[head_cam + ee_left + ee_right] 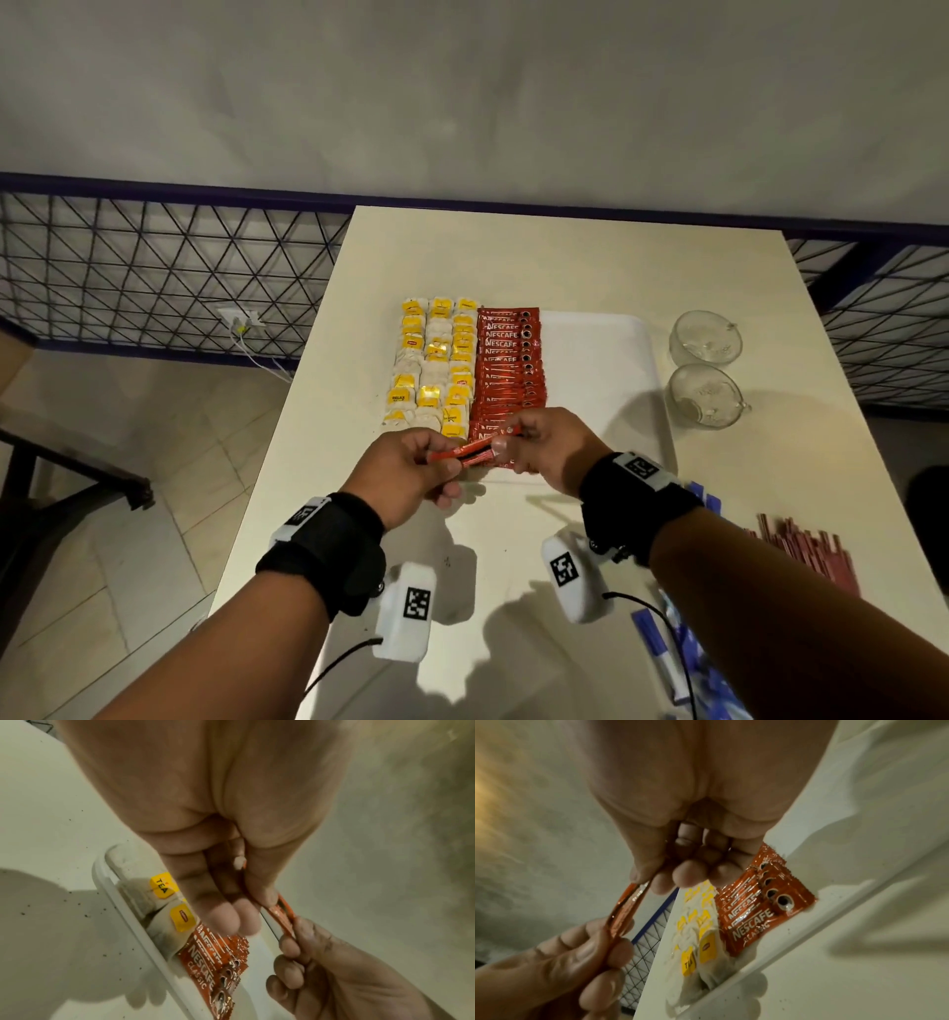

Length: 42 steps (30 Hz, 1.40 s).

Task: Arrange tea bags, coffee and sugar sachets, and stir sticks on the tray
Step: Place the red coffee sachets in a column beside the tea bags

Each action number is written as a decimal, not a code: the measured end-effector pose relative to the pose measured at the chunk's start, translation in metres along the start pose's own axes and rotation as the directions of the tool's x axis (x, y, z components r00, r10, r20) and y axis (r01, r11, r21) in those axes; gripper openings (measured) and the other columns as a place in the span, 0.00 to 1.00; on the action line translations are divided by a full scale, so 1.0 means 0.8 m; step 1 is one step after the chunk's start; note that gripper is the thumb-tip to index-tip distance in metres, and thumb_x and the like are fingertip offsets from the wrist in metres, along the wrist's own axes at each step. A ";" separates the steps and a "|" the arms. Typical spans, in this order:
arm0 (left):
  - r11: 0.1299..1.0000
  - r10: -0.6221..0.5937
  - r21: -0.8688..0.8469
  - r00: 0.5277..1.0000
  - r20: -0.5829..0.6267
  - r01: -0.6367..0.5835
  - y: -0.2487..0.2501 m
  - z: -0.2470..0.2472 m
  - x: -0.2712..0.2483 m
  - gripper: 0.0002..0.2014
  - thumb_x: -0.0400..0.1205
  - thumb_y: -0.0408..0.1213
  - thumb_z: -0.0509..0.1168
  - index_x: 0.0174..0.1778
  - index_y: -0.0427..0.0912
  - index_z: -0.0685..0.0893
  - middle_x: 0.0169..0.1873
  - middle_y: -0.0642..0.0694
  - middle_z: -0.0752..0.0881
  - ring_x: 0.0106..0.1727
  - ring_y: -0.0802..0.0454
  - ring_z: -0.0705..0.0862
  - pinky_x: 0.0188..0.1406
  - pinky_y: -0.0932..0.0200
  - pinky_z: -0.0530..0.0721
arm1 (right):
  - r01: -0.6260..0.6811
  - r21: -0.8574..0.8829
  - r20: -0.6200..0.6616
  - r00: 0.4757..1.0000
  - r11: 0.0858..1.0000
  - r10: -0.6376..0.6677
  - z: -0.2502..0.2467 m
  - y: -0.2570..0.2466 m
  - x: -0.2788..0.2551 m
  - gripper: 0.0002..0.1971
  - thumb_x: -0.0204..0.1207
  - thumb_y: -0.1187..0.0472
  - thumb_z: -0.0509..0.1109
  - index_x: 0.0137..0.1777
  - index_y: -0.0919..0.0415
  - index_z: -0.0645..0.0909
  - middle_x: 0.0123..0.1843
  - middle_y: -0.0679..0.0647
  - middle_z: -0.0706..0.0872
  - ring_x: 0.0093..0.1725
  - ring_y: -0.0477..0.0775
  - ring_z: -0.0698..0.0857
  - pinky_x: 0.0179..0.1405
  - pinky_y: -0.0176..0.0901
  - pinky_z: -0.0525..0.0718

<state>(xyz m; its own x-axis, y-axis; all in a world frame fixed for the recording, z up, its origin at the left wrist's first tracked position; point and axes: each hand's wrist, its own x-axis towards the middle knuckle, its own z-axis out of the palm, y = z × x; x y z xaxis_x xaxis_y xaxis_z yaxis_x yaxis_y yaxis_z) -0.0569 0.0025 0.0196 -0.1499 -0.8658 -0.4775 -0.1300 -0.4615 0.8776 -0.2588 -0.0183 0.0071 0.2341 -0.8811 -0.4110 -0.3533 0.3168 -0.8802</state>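
Both hands hold a small stack of red coffee sachets (475, 448) edge-on just above the near edge of the white tray (606, 360). My left hand (411, 473) pinches the stack's left end (281, 912); my right hand (539, 447) pinches its right end (626, 908). On the tray, yellow-tagged tea bags (436, 365) fill three columns at the left. Beside them runs a column of overlapping red coffee sachets (508, 365), also seen in the wrist views (213, 963) (754, 914). The tray's right half is bare.
Two glass cups (706, 336) (706, 395) stand right of the tray. Red stir sticks (811, 555) lie at the table's right edge, and blue-and-white sachets (683, 647) lie under my right forearm. A wire fence (154, 272) runs behind the table.
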 end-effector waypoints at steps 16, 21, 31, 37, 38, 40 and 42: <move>0.960 0.271 0.132 0.933 -0.236 -0.246 -0.016 0.007 0.002 0.23 0.72 0.14 0.70 0.42 0.51 0.91 0.45 0.49 0.89 0.46 0.59 0.88 0.47 0.65 0.84 | 0.008 0.192 0.090 0.996 0.981 -0.025 -0.004 0.004 -0.005 0.11 0.71 0.78 0.72 0.41 0.61 0.84 0.32 0.52 0.85 0.28 0.42 0.83 0.31 0.34 0.82; 0.969 0.016 -0.242 0.992 -0.123 -0.046 -0.009 0.019 0.000 0.11 0.79 0.24 0.69 0.56 0.30 0.81 0.43 0.29 0.87 0.41 0.35 0.89 0.41 0.49 0.89 | 0.043 0.208 -0.016 0.999 0.977 -0.041 0.005 0.006 -0.001 0.13 0.70 0.76 0.74 0.37 0.55 0.83 0.34 0.50 0.85 0.33 0.48 0.83 0.34 0.38 0.79; 0.753 0.143 0.625 0.978 0.150 -0.206 0.006 0.029 0.006 0.25 0.80 0.30 0.64 0.71 0.57 0.73 0.44 0.51 0.85 0.35 0.53 0.85 0.40 0.59 0.85 | 0.117 -0.047 0.073 0.991 0.992 -0.113 -0.001 -0.006 -0.008 0.21 0.72 0.63 0.78 0.58 0.39 0.78 0.47 0.42 0.84 0.38 0.38 0.82 0.43 0.31 0.81; 0.690 0.137 0.699 0.982 0.128 -0.188 0.010 0.030 0.024 0.07 0.80 0.30 0.67 0.50 0.46 0.85 0.43 0.51 0.87 0.42 0.51 0.85 0.37 0.73 0.79 | -0.030 0.002 -0.112 0.993 1.000 0.030 -0.024 0.007 -0.004 0.07 0.75 0.71 0.72 0.43 0.58 0.84 0.37 0.56 0.85 0.31 0.51 0.84 0.32 0.38 0.84; 0.685 0.147 0.708 0.984 0.100 -0.174 0.012 0.031 0.031 0.07 0.81 0.29 0.65 0.50 0.44 0.86 0.43 0.50 0.87 0.42 0.52 0.84 0.34 0.76 0.76 | -0.048 -0.012 -0.131 0.990 0.999 0.046 -0.028 0.012 -0.001 0.06 0.74 0.70 0.72 0.42 0.58 0.83 0.38 0.57 0.85 0.33 0.53 0.86 0.33 0.40 0.85; 0.665 0.171 0.729 0.983 0.064 -0.163 0.017 0.036 0.046 0.09 0.81 0.27 0.63 0.49 0.44 0.86 0.45 0.48 0.87 0.44 0.51 0.84 0.38 0.70 0.77 | -0.086 -0.145 -0.143 0.987 0.986 0.065 -0.032 0.025 0.003 0.06 0.73 0.66 0.74 0.40 0.54 0.83 0.38 0.51 0.85 0.37 0.53 0.86 0.38 0.40 0.84; 0.591 0.175 0.787 0.980 0.090 -0.177 0.018 0.043 0.058 0.08 0.81 0.29 0.64 0.49 0.45 0.86 0.49 0.46 0.88 0.48 0.48 0.84 0.46 0.63 0.80 | -0.103 -0.309 -0.141 0.988 0.946 0.061 -0.034 0.035 0.006 0.05 0.72 0.62 0.76 0.40 0.51 0.84 0.34 0.43 0.83 0.37 0.45 0.83 0.42 0.37 0.82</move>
<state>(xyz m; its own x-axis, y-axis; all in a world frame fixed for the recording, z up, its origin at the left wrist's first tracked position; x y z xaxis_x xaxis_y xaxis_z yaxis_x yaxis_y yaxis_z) -0.0993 -0.0373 0.0086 -0.2578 -0.9121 -0.3186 -0.8215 0.0333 0.5693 -0.2928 -0.0230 -0.0132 0.0823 -0.9005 -0.4270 -0.6376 0.2817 -0.7170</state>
